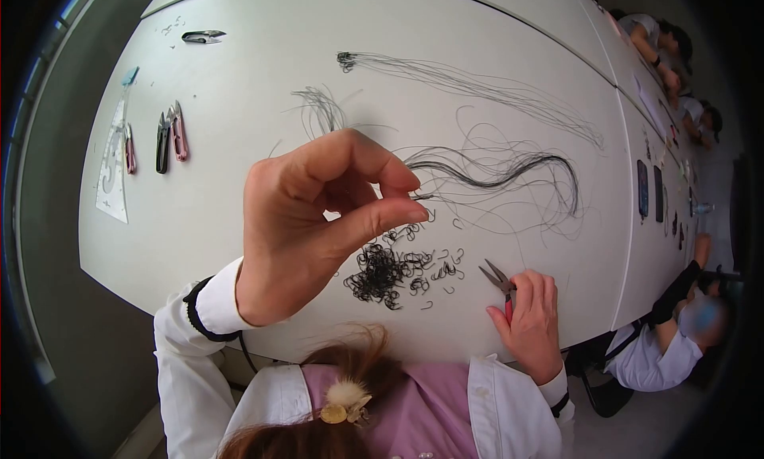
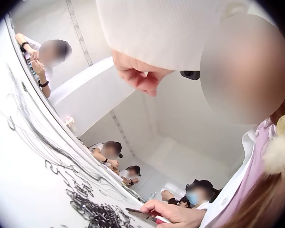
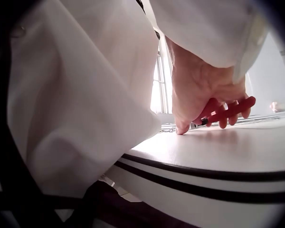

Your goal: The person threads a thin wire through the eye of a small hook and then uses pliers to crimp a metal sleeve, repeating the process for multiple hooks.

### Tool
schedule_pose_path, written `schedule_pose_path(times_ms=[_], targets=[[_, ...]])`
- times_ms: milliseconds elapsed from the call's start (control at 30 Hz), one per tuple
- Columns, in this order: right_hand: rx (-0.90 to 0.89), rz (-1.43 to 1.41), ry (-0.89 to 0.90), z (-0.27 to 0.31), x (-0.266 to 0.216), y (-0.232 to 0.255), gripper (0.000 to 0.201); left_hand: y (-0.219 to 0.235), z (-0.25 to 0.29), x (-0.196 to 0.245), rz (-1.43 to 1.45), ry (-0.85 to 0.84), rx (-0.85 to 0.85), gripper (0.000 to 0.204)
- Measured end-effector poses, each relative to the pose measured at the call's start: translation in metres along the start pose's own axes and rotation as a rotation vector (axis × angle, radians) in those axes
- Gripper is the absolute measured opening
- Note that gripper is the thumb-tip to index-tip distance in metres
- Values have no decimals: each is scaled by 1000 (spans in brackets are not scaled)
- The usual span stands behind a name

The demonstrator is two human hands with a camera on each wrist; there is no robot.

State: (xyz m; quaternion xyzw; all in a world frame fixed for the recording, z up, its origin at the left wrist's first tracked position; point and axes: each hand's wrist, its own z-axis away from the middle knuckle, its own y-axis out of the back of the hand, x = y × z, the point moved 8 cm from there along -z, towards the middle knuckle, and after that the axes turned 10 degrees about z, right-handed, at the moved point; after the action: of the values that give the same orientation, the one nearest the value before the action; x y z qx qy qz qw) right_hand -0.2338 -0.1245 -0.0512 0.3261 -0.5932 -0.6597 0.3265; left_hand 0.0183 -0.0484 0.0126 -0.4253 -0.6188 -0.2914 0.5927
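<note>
Raised over the table, my left hand (image 1: 310, 212) pinches a small dark fish hook (image 1: 424, 197) between thumb and forefinger; the fingertips hide most of it. Below that hand lies a pile of black fish hooks (image 1: 378, 274), with loose ones scattered to its right. Near the table's front edge my right hand (image 1: 532, 320) grips needle-nose pliers (image 1: 499, 277), their jaws pointing away toward the upper left. In the right wrist view the red handle (image 3: 232, 110) runs under the curled fingers. A bundle of dark fishing line (image 1: 509, 175) curves across the table beyond the hooks.
A longer line bundle (image 1: 477, 89) lies farther back, and a short tangle (image 1: 321, 109) behind the left hand. On the left are thread snips (image 1: 163, 143), pink-handled ones and a clear set square (image 1: 113, 172). More snips (image 1: 204, 37) lie at the back. People sit along the right.
</note>
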Motion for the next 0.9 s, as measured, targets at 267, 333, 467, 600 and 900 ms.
schedule_pose_path(times_ms=[267,333,467,600,900], targets=[[-3,123,78,-17,-12,-2,61,-5,0,-18,292,264,-37,22],[-2,139,97,-21,-15,1,61,-6,1,-23,338,332,-38,22],[60,84,150,-33,-20,20,51,-9,3,-29,437,437,-48,23],[333,-174,290,-53,-28,77,34,-13,5,-33,506,497,-78,29],[449,-419,528,-100,-73,131,30,-15,8,-34,492,543,-80,38]])
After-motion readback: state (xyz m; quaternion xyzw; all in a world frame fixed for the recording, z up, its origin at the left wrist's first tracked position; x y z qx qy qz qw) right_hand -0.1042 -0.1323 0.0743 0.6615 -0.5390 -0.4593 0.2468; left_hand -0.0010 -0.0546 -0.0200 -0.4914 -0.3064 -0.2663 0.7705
